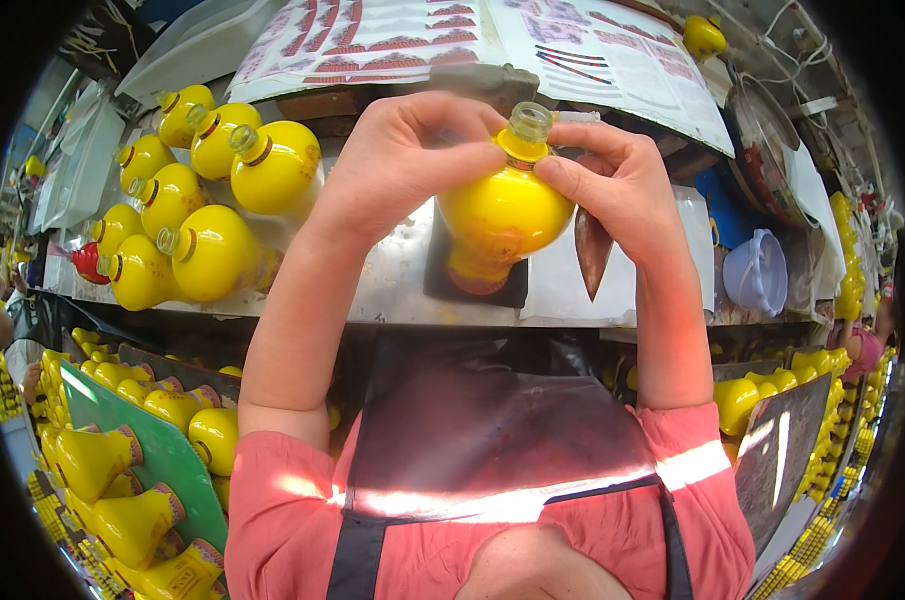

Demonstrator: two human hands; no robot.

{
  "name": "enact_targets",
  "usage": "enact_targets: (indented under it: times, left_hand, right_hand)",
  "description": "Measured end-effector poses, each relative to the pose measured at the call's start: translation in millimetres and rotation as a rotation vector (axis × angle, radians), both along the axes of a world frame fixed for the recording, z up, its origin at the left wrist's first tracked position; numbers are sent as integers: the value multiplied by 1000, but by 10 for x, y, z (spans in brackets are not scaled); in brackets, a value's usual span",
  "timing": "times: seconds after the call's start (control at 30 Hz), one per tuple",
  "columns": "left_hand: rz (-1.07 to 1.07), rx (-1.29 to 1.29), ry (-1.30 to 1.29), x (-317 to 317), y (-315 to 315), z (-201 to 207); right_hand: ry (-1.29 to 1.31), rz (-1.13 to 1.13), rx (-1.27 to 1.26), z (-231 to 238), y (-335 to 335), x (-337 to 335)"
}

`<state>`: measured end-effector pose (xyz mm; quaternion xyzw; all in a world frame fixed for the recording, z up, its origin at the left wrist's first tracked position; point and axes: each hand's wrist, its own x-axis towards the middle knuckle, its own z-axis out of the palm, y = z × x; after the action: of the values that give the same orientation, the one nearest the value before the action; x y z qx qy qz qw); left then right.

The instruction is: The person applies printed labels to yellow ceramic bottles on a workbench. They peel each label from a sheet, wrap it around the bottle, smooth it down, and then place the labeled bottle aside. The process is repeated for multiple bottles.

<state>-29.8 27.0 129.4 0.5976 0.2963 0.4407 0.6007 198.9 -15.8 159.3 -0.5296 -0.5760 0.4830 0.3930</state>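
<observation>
A glossy yellow gourd-shaped bottle (507, 215) with a clear glass mouth stands before me on a dark pad (517, 285). My left hand (417, 145) is closed at its neck from the left, thumb and finger pressing a narrow patterned band (520, 161). From the other side my right hand (617, 180) presses the same neck with its thumb, fingers bent behind. A brown pointed blade-like tool (592, 255) hangs tip down from the right palm, tucked under the fingers. The far side of the neck is hidden.
Several similar yellow bottles (277, 170) stand at the table's left, beside a red object (90, 263). Sheets of printed decals (382, 45) lie on sloped boards at the back. To the right sits a pale purple basket (755, 272). More bottles (97, 465) fill both sides below.
</observation>
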Motion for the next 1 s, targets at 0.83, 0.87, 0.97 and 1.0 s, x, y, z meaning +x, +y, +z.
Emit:
enact_targets:
  times: [0.83,0.87,0.97,1.0]
  left_hand:
    - [-192,-135,128,-80,319,-25]
    - [-153,-122,82,-61,304,-39]
    - [5,-132,-68,31,169,-113]
    - [98,-93,-95,54,105,-139]
  right_hand:
    - [-23,-1,-27,5,-39,24]
    - [-19,2,-26,4,-41,25]
    - [-21,4,-22,0,-43,26]
    - [-23,4,-20,-4,-42,27]
